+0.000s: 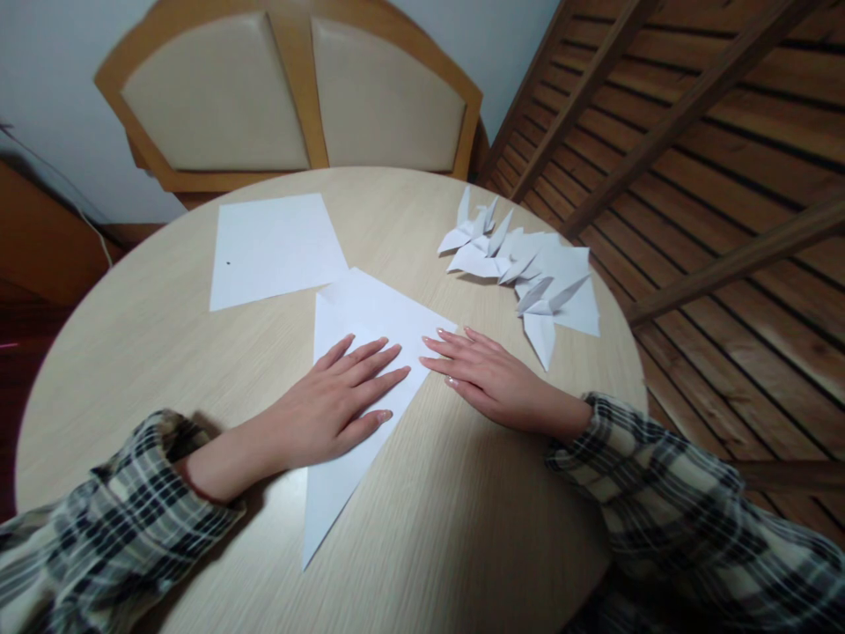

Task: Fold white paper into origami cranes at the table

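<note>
A white sheet of paper (370, 308), folded over along a slanting edge, lies flat on the round table. My left hand (336, 396) rests palm down across its middle, fingers spread and pointing right. Over the right part of the paper, by the slanting edge, my right hand (488, 374) lies with its fingers stretched toward the left hand. Neither hand grips anything. The paper's sharp lower corner points toward me, and part of the sheet is hidden beneath the hands.
Another white sheet (274, 251) with a small dark spot lies at the back left. Several folded paper cranes (485, 251) stand at the back right of the wooden table (165, 370). A chair (310, 88) is behind it; slatted wood (693, 176) rises on the right.
</note>
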Demonstrator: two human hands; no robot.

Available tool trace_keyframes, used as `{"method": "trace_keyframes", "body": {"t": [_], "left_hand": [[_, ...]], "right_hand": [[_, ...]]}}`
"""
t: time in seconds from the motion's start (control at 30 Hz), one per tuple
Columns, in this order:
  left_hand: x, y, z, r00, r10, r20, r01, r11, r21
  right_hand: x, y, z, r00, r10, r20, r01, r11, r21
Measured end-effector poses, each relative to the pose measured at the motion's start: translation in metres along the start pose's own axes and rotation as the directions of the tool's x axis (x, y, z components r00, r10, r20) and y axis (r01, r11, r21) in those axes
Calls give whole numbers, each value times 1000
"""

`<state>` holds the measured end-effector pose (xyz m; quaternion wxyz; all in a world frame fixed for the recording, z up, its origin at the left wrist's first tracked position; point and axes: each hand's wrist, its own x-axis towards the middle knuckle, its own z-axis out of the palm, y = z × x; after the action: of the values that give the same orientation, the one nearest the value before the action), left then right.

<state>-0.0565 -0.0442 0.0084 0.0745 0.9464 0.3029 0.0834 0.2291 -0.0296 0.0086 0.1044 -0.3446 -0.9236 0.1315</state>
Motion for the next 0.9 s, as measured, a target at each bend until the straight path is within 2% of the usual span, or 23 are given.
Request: {"method": "trace_keyframes", "body": {"t": [0.3, 0.47, 0.67, 0.77, 0.9], "left_hand": [[-1, 0, 2, 1000, -5, 15, 5, 999, 31], [0, 2, 2, 1000, -2, 13, 1, 998, 62], [0, 2, 2, 1000, -5, -7, 6, 998, 56], [-2, 7, 0, 998, -51, -37, 54, 995, 82], [-9, 20, -2, 979, -183, -91, 194, 973, 126]], "right_hand": [[0, -2, 1, 1000, -4, -8, 4, 999, -43], [-1, -3, 1, 999, -49, 19, 50, 994, -94], [1, -7, -2, 999, -34, 5, 34, 996, -77], [2, -10, -4, 1000, -14, 0, 14, 997, -73], [3, -12, -5, 1000, 9, 6, -9, 998, -64]]}}
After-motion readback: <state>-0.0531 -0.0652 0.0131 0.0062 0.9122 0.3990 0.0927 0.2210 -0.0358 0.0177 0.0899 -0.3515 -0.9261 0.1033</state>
